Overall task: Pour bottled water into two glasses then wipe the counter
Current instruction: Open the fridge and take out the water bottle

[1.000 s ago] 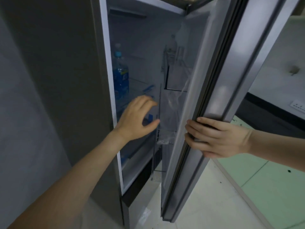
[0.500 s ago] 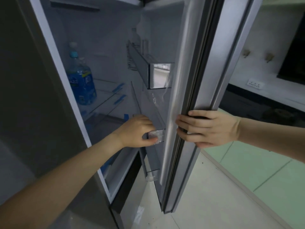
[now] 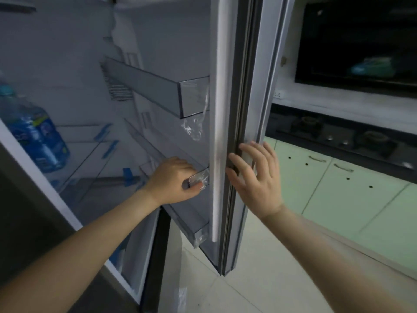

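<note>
A large water bottle (image 3: 33, 136) with a blue label and blue cap stands on a glass shelf at the far left inside the open fridge. My left hand (image 3: 172, 180) grips the front corner of the lower door shelf (image 3: 200, 176), fingers curled round its clear edge. My right hand (image 3: 255, 177) has its fingers spread and straight, touching the outer edge of the fridge door (image 3: 239, 109). No glasses are in view.
An upper door shelf (image 3: 158, 86) juts out above my left hand. Right of the door run green cabinets (image 3: 327, 188) under a black hob (image 3: 338, 136), with a dark appliance (image 3: 361, 41) on the wall above. Pale floor tiles lie below.
My right hand has let go of the door edge and opened, fingers now spread against it. The view has swung left-to-right; my left hand keeps its grip on the door shelf.
</note>
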Demonstrator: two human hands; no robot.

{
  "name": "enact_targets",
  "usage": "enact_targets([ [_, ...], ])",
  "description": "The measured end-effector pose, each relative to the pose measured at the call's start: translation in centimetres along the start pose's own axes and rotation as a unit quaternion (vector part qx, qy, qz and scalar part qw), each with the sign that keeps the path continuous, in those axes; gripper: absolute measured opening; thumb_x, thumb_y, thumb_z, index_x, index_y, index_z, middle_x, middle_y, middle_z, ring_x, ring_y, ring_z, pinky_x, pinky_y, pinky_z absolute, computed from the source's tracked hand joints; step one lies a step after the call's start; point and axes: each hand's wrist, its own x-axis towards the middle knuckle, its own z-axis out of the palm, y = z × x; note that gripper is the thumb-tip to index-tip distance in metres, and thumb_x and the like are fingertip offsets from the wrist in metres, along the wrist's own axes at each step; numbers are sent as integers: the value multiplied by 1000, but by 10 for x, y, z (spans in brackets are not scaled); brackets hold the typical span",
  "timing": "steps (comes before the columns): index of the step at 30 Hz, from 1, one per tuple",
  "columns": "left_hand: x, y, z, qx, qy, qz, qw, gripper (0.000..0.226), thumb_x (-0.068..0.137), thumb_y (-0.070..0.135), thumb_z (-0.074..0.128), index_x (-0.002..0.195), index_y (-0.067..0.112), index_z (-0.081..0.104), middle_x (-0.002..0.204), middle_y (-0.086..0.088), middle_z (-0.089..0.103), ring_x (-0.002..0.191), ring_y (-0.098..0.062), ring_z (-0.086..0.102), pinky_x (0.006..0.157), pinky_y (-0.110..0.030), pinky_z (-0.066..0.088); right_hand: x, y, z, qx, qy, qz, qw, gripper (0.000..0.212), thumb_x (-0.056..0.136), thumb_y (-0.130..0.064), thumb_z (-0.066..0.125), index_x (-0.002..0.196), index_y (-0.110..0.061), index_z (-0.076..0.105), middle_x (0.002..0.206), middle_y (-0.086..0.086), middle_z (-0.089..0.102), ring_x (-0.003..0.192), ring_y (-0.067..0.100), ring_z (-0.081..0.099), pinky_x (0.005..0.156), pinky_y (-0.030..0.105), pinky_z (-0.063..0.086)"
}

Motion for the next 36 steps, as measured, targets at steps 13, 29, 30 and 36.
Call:
enact_targets([
  [13, 31, 5, 33, 32, 25, -15, 999, 35, 71, 22, 69, 49, 14, 44, 45, 1, 43, 42, -21, 40, 49, -25, 32, -21, -3, 26, 290, 39, 584, 757, 69, 69, -26, 87, 125, -31, 48, 108, -23, 56, 93, -14, 55, 77, 1, 39],
  [29, 152, 33, 120, 109, 9, -146, 983, 35, 70, 21, 68, 46, 15, 44, 42, 1, 43, 38, -23, 41, 48, -23, 27, -27, 193, 72, 369, -101, 524, 761, 63, 71, -31, 86, 125, -22, 55, 109, -6, 67, 98, 16, 66, 84, 40, 57],
  [30, 161, 33, 126, 111, 6, -157, 981, 35, 70, 20, 69, 46, 15, 44, 42, 0, 44, 38, -23, 42, 46, -23, 30, -26, 205, 78, 379, -106, 518, 759, 63, 72, -30, 86, 126, -22, 55, 108, -8, 67, 97, 14, 66, 82, 37, 58],
  [36, 212, 33, 159, 140, -10, -228, 963, 29, 67, 21, 65, 46, 14, 48, 43, -5, 51, 39, -28, 49, 48, -26, 38, -19, 268, 109, 437, -142, 469, 754, 53, 75, -28, 85, 119, -31, 56, 107, -8, 68, 95, 13, 66, 79, 24, 56],
])
